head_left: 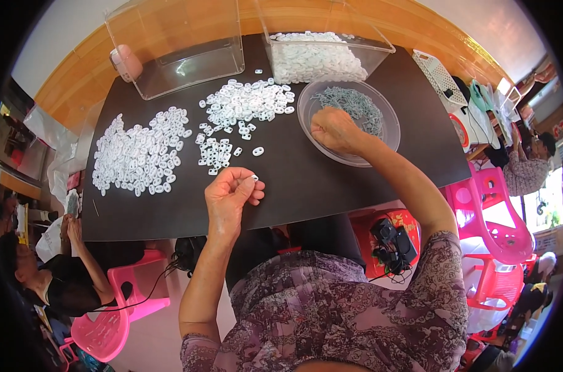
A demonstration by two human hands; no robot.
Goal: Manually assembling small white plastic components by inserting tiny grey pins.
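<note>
My left hand (230, 197) is over the table's near edge, thumb and fingers closed on a small white plastic piece (255, 178). My right hand (335, 129) reaches into a round clear plastic bowl (391, 129) of thin grey screws or nails (356, 105). Its fingers curl inward, and whatever is in them is hidden. Between the hands and the far edge lies a heap of white two-holed plastic pieces (247, 101), with smaller squarish pieces (214, 154) nearer my left hand. A larger pile of white oval pieces (139, 152) spreads to the left.
Two clear bins stand at the dark table's (281, 204) far side: one bin (188, 68) at left, and one holding many white pieces (319, 59). A pink object (128, 62) is by the left bin. Pink chairs (495, 214) stand right; a person (70, 273) sits left.
</note>
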